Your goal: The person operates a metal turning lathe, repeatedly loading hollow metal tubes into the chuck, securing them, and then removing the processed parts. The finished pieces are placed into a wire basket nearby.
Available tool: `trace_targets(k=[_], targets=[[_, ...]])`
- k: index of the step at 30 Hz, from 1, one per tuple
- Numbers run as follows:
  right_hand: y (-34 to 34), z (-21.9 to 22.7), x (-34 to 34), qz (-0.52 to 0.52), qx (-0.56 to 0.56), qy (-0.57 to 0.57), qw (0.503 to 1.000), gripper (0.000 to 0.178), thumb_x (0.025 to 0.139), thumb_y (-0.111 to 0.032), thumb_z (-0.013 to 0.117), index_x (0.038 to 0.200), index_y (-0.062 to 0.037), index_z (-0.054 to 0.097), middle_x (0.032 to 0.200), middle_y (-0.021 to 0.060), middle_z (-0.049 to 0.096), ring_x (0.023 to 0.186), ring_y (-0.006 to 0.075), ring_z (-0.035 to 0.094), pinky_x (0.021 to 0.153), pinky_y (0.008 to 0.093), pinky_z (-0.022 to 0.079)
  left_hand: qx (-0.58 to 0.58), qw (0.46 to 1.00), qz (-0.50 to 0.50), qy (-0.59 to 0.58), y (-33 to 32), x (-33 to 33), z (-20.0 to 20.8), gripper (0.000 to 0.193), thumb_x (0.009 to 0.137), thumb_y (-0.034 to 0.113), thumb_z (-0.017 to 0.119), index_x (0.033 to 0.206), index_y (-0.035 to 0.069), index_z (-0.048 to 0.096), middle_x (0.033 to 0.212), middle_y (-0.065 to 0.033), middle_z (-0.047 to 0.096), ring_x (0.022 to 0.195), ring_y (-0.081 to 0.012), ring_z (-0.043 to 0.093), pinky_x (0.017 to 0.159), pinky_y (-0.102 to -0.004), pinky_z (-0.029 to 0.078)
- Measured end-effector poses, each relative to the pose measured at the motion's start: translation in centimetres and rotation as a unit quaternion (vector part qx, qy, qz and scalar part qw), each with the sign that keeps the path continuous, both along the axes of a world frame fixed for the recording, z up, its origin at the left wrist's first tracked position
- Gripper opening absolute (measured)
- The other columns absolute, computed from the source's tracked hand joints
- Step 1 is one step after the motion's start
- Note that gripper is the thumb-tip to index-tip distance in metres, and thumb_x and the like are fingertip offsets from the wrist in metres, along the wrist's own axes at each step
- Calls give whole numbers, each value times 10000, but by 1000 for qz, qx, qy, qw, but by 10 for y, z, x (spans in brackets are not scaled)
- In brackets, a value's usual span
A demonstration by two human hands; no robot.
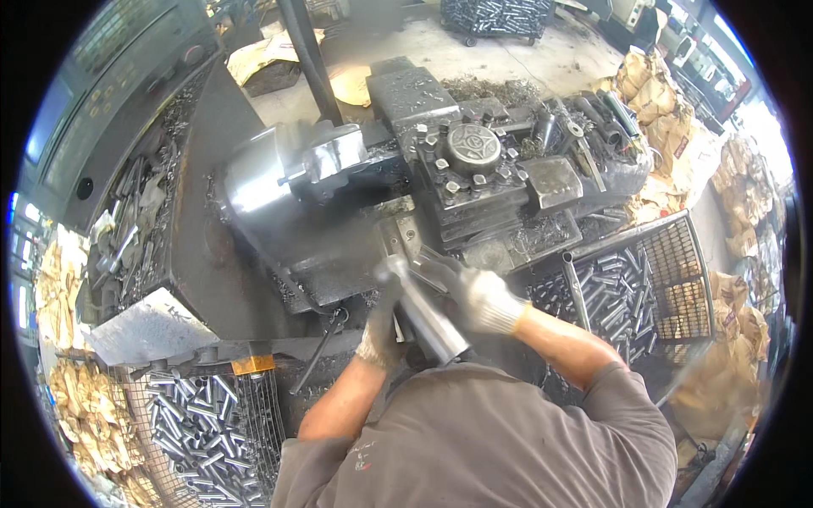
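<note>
My left hand [383,326] wears a work glove, pale at the cuff and dark with grime at the fingers. Its fingers close against the upper left side of a shiny metal cylinder [434,322], though they look blurred. The cylinder slants toward my body, with a small rounded pale end near my left fingertips. To its right, my gloved right hand [484,298] has its dark fingers stretched out, apart, toward the front of the lathe carriage [409,235]. Whether those fingertips touch the metal there cannot be made out. Above sits the square tool post [472,151] with its round cap.
Left of the tool post is the bright, blurred lathe chuck [258,173]. Wire baskets of short metal tubes stand at lower left [135,398] and right [684,284]. A long lever [576,292] rises beside the right basket. A T-handled key [318,351] hangs at front left.
</note>
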State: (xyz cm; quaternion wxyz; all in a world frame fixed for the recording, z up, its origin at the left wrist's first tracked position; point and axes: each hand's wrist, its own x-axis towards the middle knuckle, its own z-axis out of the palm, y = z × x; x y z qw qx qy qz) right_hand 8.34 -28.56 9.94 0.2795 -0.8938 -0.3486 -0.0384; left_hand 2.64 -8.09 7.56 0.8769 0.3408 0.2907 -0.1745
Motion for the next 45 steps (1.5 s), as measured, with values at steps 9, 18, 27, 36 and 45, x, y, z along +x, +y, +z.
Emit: trace_targets(k=[9, 18, 27, 36, 45], targets=[[34, 35, 54, -81, 114, 403, 904, 440, 889, -344, 801, 1144, 9, 741, 1027, 160, 772, 895, 242, 745, 816, 414, 586, 83, 980, 114, -139, 71, 36, -15, 486, 1050, 482, 649, 1259, 43, 639, 1019, -118, 721, 920, -265, 736, 831, -439, 634], [56, 105, 87, 38, 204, 290, 934, 875, 764, -349, 905, 1455, 37, 533, 1105, 240, 763, 1013, 343, 775, 913, 420, 615, 656, 637, -46, -402, 99, 116, 73, 786, 961, 410, 682, 1578, -27, 465, 1479, -213, 595, 1403, -357, 552, 1189, -494, 415], [68, 143, 330, 73, -404, -237, 881, 418, 801, -184, 799, 1193, -67, 715, 977, 143, 777, 843, 285, 784, 730, 431, 652, 903, 329, -194, -198, 164, 228, 150, 887, 655, 180, 898, 1464, 37, 563, 1425, -234, 633, 1364, -440, 586, 1184, -498, 479], [98, 66, 362, 184, -297, 172, 921, 655, 651, -381, 890, 1150, 17, 747, 1036, 240, 783, 954, 354, 774, 836, 447, 608, 753, 584, 78, -293, 113, 55, 31, 436, 832, 81, 826, 1249, 4, 726, 1011, -140, 755, 956, -329, 740, 919, -402, 593], [122, 83, 359, 207, -429, 80, 876, 600, 750, -520, 830, 1052, -6, 771, 898, 213, 786, 821, 341, 776, 764, 459, 610, 191, 729, 655, 67, 180, -121, -103, 407, 1035, 599, 540, 924, 210, 587, 826, 33, 553, 734, -176, 531, 677, -346, 431]])
